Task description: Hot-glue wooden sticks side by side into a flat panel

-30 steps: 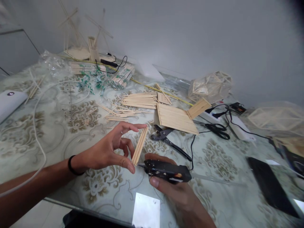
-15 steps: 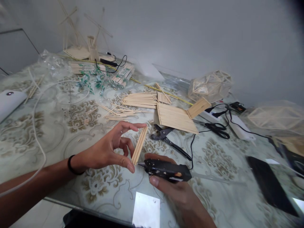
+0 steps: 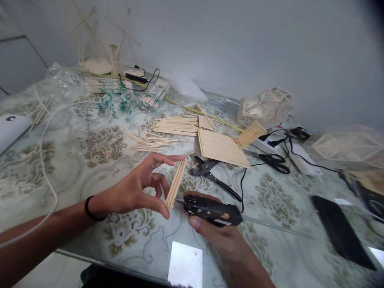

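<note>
Between the thumb and index finger of my left hand [image 3: 147, 186] is a short row of wooden sticks [image 3: 176, 183], side by side and slanted, held by its two ends. My right hand [image 3: 222, 240] is wrapped round a black hot glue gun [image 3: 211, 210], whose metal nozzle points left. The nozzle tip is close beside the lower end of the stick row; whether it touches I cannot tell. A clear glue stick [image 3: 279, 227] juts from the gun's back. Just beyond lie black-handled pliers [image 3: 210, 174].
Past the pliers rests a flat panel of sticks [image 3: 223, 147] with a smaller piece standing on it. Loose sticks [image 3: 177, 126] lie behind. Black scissors [image 3: 274, 162], a power strip [image 3: 306, 162] and a dark phone [image 3: 343, 232] are on the right. A white cable [image 3: 45, 160] loops across the left.
The glue gun's nozzle has shifted slightly up and right along the lower end of the stick row. My left hand keeps the sticks in nearly the same place.
</note>
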Demonstrator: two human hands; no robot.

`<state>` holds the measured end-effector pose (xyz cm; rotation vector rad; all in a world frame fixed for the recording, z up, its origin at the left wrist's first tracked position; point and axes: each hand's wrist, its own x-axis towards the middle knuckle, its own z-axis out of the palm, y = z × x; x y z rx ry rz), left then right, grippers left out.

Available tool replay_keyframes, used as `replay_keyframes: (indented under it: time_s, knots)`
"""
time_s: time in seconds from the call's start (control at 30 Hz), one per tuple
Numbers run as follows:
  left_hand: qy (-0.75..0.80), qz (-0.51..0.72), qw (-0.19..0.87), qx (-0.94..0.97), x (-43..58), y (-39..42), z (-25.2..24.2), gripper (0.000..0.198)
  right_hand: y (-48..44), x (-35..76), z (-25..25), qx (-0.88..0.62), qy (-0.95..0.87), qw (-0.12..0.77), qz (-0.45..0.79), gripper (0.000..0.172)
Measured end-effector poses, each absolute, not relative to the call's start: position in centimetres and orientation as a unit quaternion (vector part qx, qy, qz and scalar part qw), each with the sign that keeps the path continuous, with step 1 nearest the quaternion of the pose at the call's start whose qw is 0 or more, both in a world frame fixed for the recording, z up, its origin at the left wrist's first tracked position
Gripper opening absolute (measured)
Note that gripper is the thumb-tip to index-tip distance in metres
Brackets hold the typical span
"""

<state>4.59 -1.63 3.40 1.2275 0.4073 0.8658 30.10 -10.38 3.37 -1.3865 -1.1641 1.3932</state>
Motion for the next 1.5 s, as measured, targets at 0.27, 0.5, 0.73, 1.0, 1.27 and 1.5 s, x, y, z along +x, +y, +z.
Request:
replay_keyframes:
  time_s: [0.27,0.5,0.73,1.0,1.27,1.5]
  knots:
    - [0.175,0.392,0.710,0.558,4.6,-1.6,3.4,0.082,-10.2,30.2,3.2,-0.551,-0.468,0.411,0.556,0.049]
    - [0.175,0.391,0.711,0.558,4.6,-1.7,3.4,0.082,-10.0,30.2,3.2,-0.557,-0.475,0.411,0.544,0.047]
    - [0.173,0.388,0.713,0.558,4.5,-1.7,3.4,0.086,-9.9,30.0,3.6,-0.561,-0.465,0.408,0.550,0.036]
    - [0.179,0.377,0.713,0.564,4.4,-1.8,3.2,0.086,-9.6,30.2,3.5,-0.553,-0.492,0.401,0.540,0.047]
    - [0.174,0.376,0.711,0.567,4.4,-1.9,3.1,0.086,-9.3,30.9,2.9,-0.543,-0.507,0.389,0.545,0.041]
    - [0.171,0.382,0.721,0.552,4.5,-2.0,3.4,0.081,-9.0,30.9,2.9,-0.528,-0.504,0.428,0.533,0.027]
